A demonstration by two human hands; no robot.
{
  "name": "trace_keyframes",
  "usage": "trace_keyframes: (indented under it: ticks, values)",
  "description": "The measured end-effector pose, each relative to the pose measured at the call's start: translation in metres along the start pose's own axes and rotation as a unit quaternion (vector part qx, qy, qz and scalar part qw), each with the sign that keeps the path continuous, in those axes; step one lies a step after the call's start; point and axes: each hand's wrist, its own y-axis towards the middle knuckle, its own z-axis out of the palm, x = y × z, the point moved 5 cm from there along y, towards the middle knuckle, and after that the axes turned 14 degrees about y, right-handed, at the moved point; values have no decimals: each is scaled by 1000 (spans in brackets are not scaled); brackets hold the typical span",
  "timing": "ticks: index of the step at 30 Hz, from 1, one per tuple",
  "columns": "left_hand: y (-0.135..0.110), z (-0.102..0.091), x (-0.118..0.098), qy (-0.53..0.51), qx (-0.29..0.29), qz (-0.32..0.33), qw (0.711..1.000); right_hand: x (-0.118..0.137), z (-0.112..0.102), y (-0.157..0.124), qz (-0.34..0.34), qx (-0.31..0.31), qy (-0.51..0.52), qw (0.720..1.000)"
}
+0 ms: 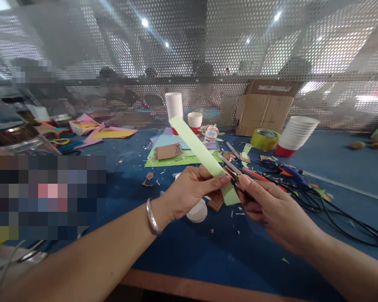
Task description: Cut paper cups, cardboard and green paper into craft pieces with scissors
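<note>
A long pale green paper strip (197, 144) slants across the middle of the view. My left hand (185, 191) pinches it near its lower end between thumb and fingers; a silver bangle sits on that wrist. My right hand (267, 203) is closed around dark-handled scissors (235, 178), whose blades meet the strip beside my left thumb. My fingers hide most of the scissors. Below my hands lie a white round disc (197, 212) and a bit of corrugated cardboard (216, 204).
Paper cups (297, 132) stand stacked at right, near yellow tape (264, 139) and a blue glue gun (294, 175) with black cable. Behind are another cup stack (174, 105), a cardboard box (264, 111) and coloured sheets (154, 158). Scraps litter the blue table (182, 256).
</note>
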Motion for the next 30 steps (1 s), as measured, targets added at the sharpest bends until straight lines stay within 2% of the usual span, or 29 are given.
trace_keyframes:
  ticks: [7, 13, 22, 27, 30]
  values:
    - [-3, -9, -3, -33, -66, -22, 997, 5, 1, -3, -2, 37, -43, 998]
    - [0, -13, -2, -108, -87, -24, 990, 10, 1, 0, -44, -4, -64, 997]
    - [-2, -8, -5, -119, -85, -41, 988, 9, -7, 3, -80, -41, -53, 995]
    - [-3, -3, -1, -119, -71, -61, 988, 8, -7, 5, -86, -32, -77, 993]
    - [-3, -6, -2, -114, -67, -52, 990, 8, -6, 4, -78, -31, -83, 993]
